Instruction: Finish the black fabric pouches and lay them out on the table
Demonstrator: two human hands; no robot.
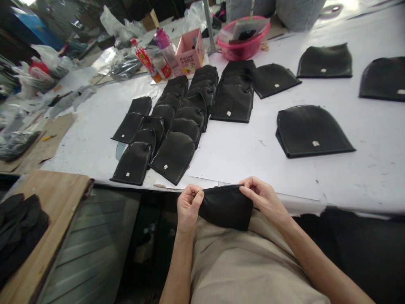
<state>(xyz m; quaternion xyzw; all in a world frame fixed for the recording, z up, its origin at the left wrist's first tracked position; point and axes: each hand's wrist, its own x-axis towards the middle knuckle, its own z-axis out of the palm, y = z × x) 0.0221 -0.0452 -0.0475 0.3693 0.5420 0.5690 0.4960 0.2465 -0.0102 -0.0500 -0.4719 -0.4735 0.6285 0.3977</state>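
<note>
A black fabric piece [226,207] with a straight upper edge hangs in front of my lap, near the table's front edge. My left hand [190,207] pinches its upper left corner between thumb and fingers. At the upper right corner, my right hand [261,196] grips it the same way. On the table ahead lie rows of similar black pieces, overlapping one another, among them one piece [174,156] with a small pale tag. To the right, a separate black piece [311,133] lies flat, also tagged.
The white-covered table [234,152] spans the view. At its back stand a pink basin [242,48], a pink box [189,52] and a red-labelled bottle [145,59]. Clear plastic bags [123,61] pile at the left. A wooden board [63,190] with dark cloth [20,232] is at lower left.
</note>
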